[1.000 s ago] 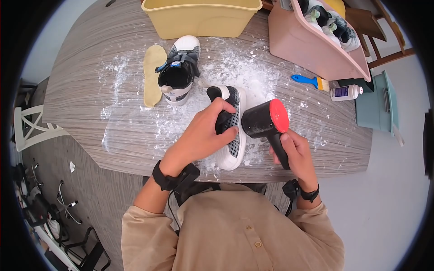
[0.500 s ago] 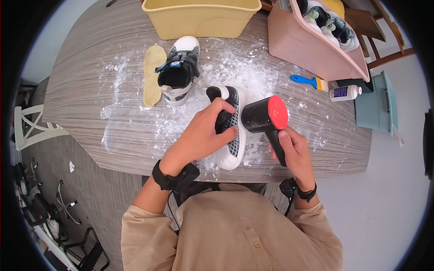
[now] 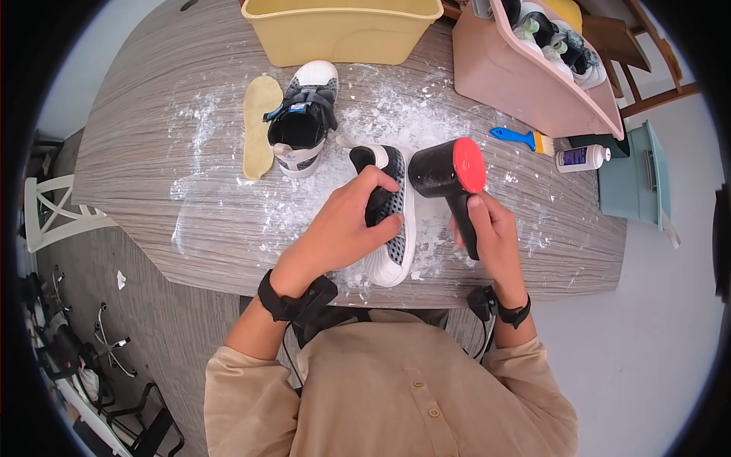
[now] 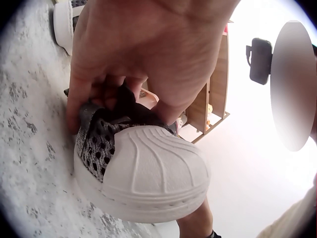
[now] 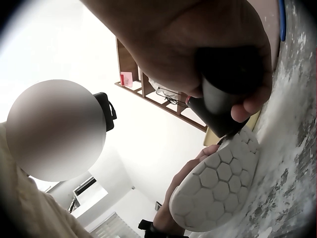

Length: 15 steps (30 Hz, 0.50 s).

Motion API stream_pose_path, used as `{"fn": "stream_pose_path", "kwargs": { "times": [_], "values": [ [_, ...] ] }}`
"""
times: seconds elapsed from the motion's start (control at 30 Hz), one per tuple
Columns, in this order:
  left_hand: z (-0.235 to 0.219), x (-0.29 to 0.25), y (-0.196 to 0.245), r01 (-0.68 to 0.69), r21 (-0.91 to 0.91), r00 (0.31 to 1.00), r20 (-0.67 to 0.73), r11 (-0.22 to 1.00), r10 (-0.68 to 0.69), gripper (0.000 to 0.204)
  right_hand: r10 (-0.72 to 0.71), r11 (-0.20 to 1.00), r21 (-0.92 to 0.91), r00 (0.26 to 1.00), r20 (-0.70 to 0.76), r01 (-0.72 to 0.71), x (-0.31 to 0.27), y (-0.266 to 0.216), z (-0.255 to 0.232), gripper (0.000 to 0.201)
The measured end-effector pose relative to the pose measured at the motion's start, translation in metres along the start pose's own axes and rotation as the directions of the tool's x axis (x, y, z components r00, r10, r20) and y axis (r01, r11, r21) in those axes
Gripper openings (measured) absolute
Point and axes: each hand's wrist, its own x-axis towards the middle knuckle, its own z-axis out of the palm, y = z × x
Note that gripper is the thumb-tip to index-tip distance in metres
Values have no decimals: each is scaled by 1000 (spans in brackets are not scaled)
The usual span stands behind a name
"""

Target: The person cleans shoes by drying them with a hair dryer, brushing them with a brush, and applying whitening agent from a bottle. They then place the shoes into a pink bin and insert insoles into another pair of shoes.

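A grey and white sneaker (image 3: 397,207) with a perforated upper lies tilted on its side, its white toe (image 4: 157,171) facing my body. My left hand (image 3: 344,217) grips the sneaker at its opening, thumb and fingers over the upper. My right hand (image 3: 495,234) holds the handle of a black tool (image 3: 437,170) shaped like a hair dryer, with a round red end. The tool's front sits right at the sole edge near the heel. In the right wrist view the white sole (image 5: 218,181) shows a hexagon pattern, the tool (image 5: 212,115) just beyond it.
White powder covers the table (image 3: 411,114). Another sneaker (image 3: 306,126) and a beige insole (image 3: 260,126) lie at the left. Behind stand a yellow bin (image 3: 335,38) and a pink bin (image 3: 525,80) of shoes. A blue-handled brush (image 3: 521,139) and white bottle (image 3: 582,158) are at right.
My right hand and the tool have moved up along the sneaker's sole toward its heel, away from my body. My left hand and the sneaker have stayed nearly still.
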Motion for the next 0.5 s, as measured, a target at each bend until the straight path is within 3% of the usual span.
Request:
{"fn": "stream_pose_path", "kwargs": {
  "times": [0.13, 0.5],
  "values": [
    [3, 0, -6, -51, -21, 997, -64, 998, 49, 35, -15, 1000, -7, 1000, 2, 15, 12, -1, 0, 33],
    [3, 0, -1, -50, -14, 997, -64, 999, 49, 35, 14, 999, -34, 998, 63, -12, 33, -18, -6, 37]
  ]
}}
